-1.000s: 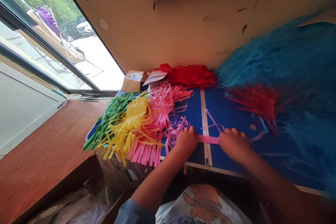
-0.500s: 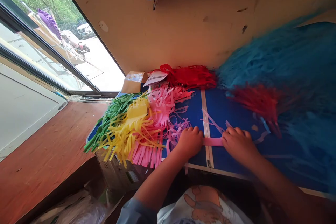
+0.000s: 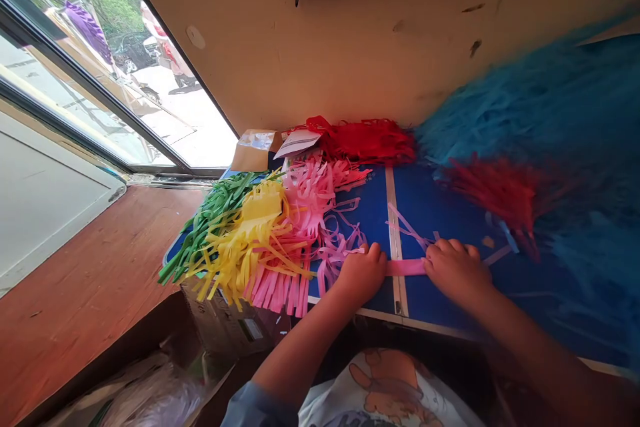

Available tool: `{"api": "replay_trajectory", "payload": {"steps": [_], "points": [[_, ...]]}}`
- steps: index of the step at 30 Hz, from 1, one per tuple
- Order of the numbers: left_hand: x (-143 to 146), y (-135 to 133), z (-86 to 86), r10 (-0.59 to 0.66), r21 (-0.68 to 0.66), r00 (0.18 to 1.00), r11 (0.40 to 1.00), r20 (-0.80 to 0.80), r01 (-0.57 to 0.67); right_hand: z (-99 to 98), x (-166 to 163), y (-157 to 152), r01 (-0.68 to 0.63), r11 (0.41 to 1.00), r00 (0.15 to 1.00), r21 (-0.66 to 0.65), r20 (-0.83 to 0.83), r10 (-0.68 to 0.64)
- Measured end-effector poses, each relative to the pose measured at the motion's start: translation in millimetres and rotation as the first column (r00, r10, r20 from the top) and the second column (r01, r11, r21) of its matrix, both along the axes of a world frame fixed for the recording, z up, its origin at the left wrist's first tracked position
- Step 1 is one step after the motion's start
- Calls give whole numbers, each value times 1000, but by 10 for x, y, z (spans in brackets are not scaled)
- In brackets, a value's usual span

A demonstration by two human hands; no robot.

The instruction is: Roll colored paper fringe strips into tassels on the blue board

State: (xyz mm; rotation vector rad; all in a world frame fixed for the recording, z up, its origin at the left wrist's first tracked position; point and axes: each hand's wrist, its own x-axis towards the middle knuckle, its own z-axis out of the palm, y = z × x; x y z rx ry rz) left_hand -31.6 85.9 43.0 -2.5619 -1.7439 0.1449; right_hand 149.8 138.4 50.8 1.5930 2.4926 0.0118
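Between my hands a pink paper tassel (image 3: 406,267) is stretched flat over the blue tabletop, its middle band showing and thin fringe strips spreading out at both ends. My left hand (image 3: 364,269) is closed on its left end, and my right hand (image 3: 455,267) grips the right end. Beside my left hand lie loose lilac-pink fringe strips (image 3: 336,253). Further left are pink fringed tassels (image 3: 307,197), yellow ones (image 3: 260,207) and green ones (image 3: 220,210). To the right of my right hand is a red fringed bundle (image 3: 505,190).
The blue folding table (image 3: 435,203) stands against the wall. At its back lie red fringes (image 3: 370,140), a brown paper packet (image 3: 255,150) and a white paper (image 3: 299,142). A large blue fringe heap (image 3: 550,113) covers the right. Below stands an open cardboard box (image 3: 220,320).
Both hands keep their hold on the pink tassel with hardly any movement. The camera view has shifted slightly. A person in pink now shows outside the window.
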Motion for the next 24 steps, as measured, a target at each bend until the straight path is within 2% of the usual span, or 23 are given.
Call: {"api": "replay_trajectory", "payload": {"steps": [7,12,14,16,19,22,24], "points": [[12,-10,28,5,20,1000,1000,12,-5,-17,-44,3,14,1000,1000,11,24,-15],[75,-54,41,56,66,998,996,19,-57,-30,-87,-47,6,986,999,167,31,-11],[95,-85,29,10,121,1000,993,12,-11,-17,-97,-66,-9,977,999,213,32,3],[77,-127,2,-103,143,995,984,-14,104,4,-102,-74,-13,970,1000,244,27,7],[-58,-231,-37,-206,85,977,974,-56,211,38,-108,-67,3,961,1000,275,17,-8],[-282,-390,2,-154,58,986,986,-71,158,70,-123,-58,23,965,1000,263,4,-25],[-390,-492,107,-84,71,995,994,-59,88,90,-136,-57,34,968,999,250,-5,-33]]}}
